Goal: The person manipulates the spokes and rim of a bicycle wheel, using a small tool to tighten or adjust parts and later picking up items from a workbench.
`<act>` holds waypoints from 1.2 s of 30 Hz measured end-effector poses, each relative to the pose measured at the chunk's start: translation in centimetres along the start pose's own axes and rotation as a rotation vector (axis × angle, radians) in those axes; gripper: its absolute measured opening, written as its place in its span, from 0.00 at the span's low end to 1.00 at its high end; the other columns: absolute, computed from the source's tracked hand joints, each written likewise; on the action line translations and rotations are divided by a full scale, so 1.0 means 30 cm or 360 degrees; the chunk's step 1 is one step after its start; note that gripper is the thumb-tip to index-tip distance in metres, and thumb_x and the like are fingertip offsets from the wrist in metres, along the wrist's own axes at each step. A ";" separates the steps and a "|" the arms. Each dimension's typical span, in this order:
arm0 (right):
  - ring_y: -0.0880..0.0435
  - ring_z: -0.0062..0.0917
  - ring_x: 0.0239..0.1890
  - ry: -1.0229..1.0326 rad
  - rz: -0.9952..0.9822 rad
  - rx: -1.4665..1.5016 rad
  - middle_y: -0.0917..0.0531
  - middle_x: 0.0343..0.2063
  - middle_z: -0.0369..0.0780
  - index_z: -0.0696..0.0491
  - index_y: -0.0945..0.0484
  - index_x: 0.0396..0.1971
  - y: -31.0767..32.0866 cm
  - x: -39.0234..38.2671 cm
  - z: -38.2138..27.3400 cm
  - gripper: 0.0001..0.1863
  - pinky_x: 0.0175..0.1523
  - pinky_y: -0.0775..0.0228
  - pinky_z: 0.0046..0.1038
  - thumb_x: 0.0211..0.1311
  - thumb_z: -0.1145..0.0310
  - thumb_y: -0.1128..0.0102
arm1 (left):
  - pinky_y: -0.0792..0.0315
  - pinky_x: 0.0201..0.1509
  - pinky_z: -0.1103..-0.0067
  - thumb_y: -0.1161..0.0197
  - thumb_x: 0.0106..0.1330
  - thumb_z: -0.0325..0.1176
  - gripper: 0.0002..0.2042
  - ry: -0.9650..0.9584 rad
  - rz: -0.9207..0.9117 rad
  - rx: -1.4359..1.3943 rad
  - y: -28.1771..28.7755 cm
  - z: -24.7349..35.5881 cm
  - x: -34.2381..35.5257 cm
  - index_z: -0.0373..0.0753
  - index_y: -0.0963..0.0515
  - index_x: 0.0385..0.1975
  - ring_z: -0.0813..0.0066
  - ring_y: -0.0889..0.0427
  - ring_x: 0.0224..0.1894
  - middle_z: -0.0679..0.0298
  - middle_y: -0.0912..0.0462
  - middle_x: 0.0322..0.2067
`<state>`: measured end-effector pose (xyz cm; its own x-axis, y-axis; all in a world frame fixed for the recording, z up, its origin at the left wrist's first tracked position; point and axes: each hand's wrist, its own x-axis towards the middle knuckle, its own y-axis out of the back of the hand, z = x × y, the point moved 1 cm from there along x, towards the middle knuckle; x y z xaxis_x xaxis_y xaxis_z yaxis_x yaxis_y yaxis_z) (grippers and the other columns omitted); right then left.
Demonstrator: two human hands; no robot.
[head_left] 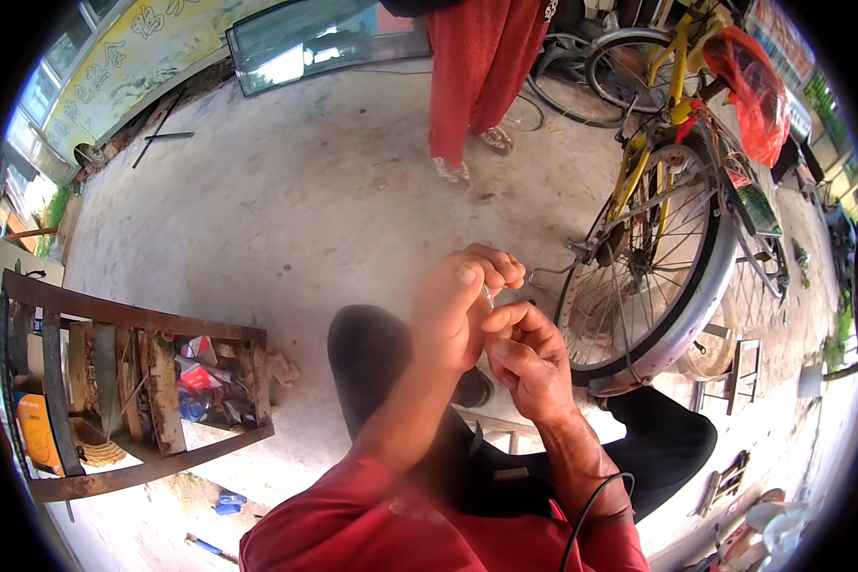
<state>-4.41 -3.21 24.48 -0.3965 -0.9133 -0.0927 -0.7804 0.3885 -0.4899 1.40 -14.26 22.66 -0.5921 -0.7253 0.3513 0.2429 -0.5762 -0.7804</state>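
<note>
Stained concrete floor (286,181), 1 yellow bicycle (636,176) near right hand (529,367).

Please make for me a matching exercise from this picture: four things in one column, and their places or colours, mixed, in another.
Column one:
1. thin shiny piece
2. bicycle
3. plastic bag
4. slatted frame

Column two:
A. red, in the upper right of the picture
B. brown, at the left side of the picture
C. between the left hand and the right hand
D. partly yellow, with spoked wheels

Pairs: 1-C, 2-D, 3-A, 4-B
</note>
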 end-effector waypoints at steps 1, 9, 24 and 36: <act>0.39 0.12 0.15 0.0032 0.0032 -0.0067 0.29 0.18 0.31 0.57 0.24 0.34 0.004 0.002 -0.005 0.03 0.21 0.50 0.16 0.64 0.73 0.44 | 0.33 0.55 0.68 0.45 0.70 0.34 0.10 0.0003 -0.0002 -0.0009 -0.007 -0.002 0.002 0.36 0.21 0.32 0.64 0.24 0.46 0.58 0.21 0.40; 0.25 0.14 0.28 0.0258 0.0205 -0.0744 0.21 0.27 0.32 0.55 0.25 0.55 0.013 0.024 -0.057 0.22 0.36 0.33 0.19 0.60 0.70 0.35 | 0.32 0.60 0.66 0.46 0.73 0.34 0.11 0.0002 -0.0015 -0.0037 0.016 0.000 0.012 0.35 0.20 0.35 0.63 0.23 0.49 0.57 0.20 0.41; 0.29 0.15 0.32 0.0596 0.0353 -0.1503 0.22 0.45 0.35 0.59 0.29 0.58 0.126 -0.023 -0.003 0.21 0.32 0.39 0.17 0.71 0.64 0.50 | 0.29 0.50 0.71 0.35 0.64 0.32 0.08 -0.0196 -0.0087 0.1243 -0.011 0.085 -0.036 0.33 0.22 0.33 0.61 0.22 0.45 0.58 0.20 0.40; 0.46 0.10 0.16 -0.0146 0.0362 0.0113 0.32 0.21 0.29 0.52 0.24 0.39 0.068 0.016 0.020 0.13 0.22 0.53 0.17 0.74 0.57 0.50 | 0.28 0.47 0.70 0.37 0.63 0.30 0.06 -0.0297 -0.0237 0.1103 0.022 0.077 -0.038 0.34 0.19 0.28 0.62 0.21 0.42 0.60 0.18 0.34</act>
<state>-5.89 -2.93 22.91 -0.5099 -0.8120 -0.2840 -0.6389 0.5785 -0.5070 4.02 -14.68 22.95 -0.5309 -0.6369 0.5590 0.6369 -0.7350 -0.2327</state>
